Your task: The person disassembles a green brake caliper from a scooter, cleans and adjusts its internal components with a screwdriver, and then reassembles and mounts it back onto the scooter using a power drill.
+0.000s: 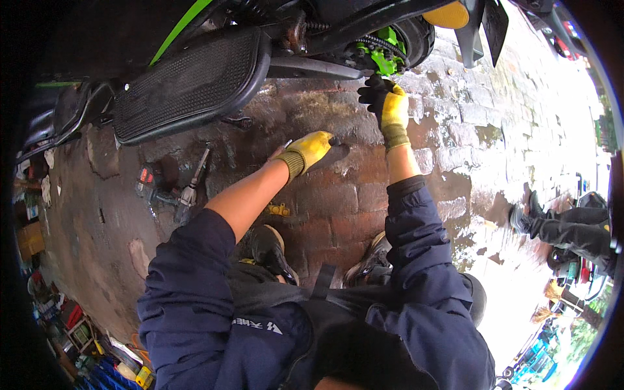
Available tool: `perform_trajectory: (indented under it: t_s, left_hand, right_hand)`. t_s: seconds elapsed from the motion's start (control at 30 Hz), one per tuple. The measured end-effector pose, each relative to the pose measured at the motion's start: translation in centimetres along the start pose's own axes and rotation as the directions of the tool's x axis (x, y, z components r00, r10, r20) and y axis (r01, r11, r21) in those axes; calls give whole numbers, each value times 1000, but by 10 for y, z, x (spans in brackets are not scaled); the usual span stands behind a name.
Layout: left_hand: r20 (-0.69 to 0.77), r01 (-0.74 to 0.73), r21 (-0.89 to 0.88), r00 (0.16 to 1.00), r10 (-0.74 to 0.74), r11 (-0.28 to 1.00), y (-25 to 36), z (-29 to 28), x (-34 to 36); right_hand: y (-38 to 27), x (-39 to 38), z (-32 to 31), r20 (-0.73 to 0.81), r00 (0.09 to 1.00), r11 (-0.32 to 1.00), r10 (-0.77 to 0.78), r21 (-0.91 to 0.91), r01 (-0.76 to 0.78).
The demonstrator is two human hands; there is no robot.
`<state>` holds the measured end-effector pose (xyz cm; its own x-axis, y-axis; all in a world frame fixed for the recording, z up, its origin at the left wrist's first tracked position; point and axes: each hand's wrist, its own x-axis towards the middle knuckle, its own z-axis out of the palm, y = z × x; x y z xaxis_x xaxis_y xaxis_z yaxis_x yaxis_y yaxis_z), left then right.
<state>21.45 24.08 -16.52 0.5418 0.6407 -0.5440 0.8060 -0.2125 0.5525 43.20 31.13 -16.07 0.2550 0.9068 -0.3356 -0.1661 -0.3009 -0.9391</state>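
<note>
My right hand [390,110], in a yellow and black work glove, reaches up to a bright green brake caliper [387,62] beside the dark wheel [419,39] of a vehicle. Its black fingers are bent together just below the caliper; what they grip, if anything, is hidden. Lower and to the left, my left hand [311,151], gloved alike, hangs over the wet brick ground [338,201]. The back of that hand faces up, and its dark fingers blend into the dark ground, so their pose is unclear.
A ribbed black footboard [195,84] juts out at upper left. On the ground lie a red and black power tool [148,185], a grey long-nosed tool [192,185] and a small yellow piece [279,209]. Another person's legs [565,224] show at right; clutter [84,331] fills the lower left.
</note>
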Motion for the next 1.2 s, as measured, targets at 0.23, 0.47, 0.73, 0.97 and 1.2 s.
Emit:
perform_trajectory:
  t_s: [0.23, 0.47, 0.73, 0.97, 1.2]
  left_hand:
    - [4, 106, -168, 994, -107, 980, 14, -17, -17]
    - [-117, 0, -39, 993, -5, 999, -21, 8, 4]
    - [132, 121, -95, 985, -108, 988, 33, -37, -32]
    - [-171, -77, -286, 985, 28, 955, 1, 5, 0]
    - [-163, -51, -288, 987, 3, 956, -19, 24, 5]
  right_hand:
    - [0, -4, 16, 135, 987, 968, 87, 222, -116]
    - [22, 31, 4, 152, 986, 981, -73, -168, 99]
    - [28, 15, 16, 277, 960, 724, -34, 669, -167]
    - [46, 37, 5, 462, 839, 466, -288, 832, -299]
    - [22, 13, 20, 86, 950, 949, -300, 126, 288]
